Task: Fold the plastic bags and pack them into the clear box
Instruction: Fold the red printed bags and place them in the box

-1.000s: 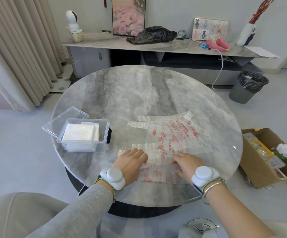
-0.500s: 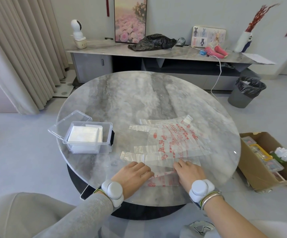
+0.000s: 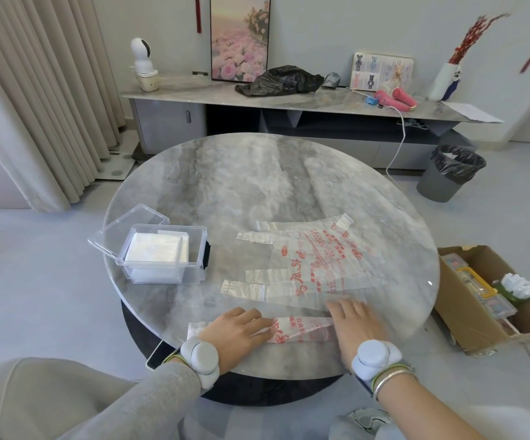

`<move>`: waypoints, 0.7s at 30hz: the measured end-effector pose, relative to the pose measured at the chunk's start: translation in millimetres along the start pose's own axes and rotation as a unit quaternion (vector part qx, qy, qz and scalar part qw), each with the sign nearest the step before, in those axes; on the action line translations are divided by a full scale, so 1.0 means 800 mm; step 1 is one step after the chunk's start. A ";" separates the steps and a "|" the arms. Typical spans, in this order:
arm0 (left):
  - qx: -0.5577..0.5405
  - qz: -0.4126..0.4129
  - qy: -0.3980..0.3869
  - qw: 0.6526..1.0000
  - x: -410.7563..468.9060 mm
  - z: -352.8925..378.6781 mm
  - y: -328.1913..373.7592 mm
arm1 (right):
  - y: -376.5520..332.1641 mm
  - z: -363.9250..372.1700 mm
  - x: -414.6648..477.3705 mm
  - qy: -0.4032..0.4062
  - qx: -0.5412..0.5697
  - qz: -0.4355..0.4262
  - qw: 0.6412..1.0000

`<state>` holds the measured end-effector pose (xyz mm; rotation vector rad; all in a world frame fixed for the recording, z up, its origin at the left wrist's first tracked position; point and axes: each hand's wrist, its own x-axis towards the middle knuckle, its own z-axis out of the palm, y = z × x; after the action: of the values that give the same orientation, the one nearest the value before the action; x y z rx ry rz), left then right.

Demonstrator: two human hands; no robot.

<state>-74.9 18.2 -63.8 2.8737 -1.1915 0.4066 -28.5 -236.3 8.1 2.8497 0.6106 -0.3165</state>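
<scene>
L hand (image 3: 238,331): palm down, fingers straight & close together, lying flat on a folded bag strip (image 3: 301,329) at the near edge of the round marble table (image 3: 241,185). No grip, just pressing. R hand (image 3: 352,327): also flat, fingers out straight, palm down over the strip's R end. Its fingertips reach the near edge of the spread bags (image 3: 321,265). Neither hand curls round anything.

Strip: clear plastic w/ red print, long axis L–R, roughly parallel to the near table edge. Its L end pokes out beside the L wrist, and the print shows in the gap btw the hands.

Spread bags: flat on the table just beyond the strip, overlapping each other. Handle loops point L toward the clear box (image 3: 159,264), bottoms toward the R. Long axis approx L–R, a bit tilted.

Clear box: L side of the table, well apart from both hands, open, w/ white folded bags (image 3: 155,249) stacked inside. Its lid (image 3: 127,228) lies open at the box's far-L side, touching it, one corner past the table edge.

Hard to tell: R hand is blurred, so finger detail is soft. The strip under both palms is hidden, incl. its R end. No. of spread bags unclear, since the clear layers merge. Red print not legible. A cardboard box (image 3: 479,296) on the floor to the R is partly cut off by the table rim.
</scene>
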 end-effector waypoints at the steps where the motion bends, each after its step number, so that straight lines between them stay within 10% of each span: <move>1: 0.000 -0.001 -0.002 1.000 0.000 0.001 0.000 | -0.006 0.002 -0.004 -0.016 0.015 -0.009 1.000; 21: 0.022 0.000 -0.032 0.999 -0.009 0.003 0.003 | -0.085 0.073 -0.023 -0.039 0.123 -0.069 0.989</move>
<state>-80.4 21.3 -67.7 2.9444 -1.2078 0.3469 -83.4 -197.1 -53.4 3.0136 0.8076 -0.5612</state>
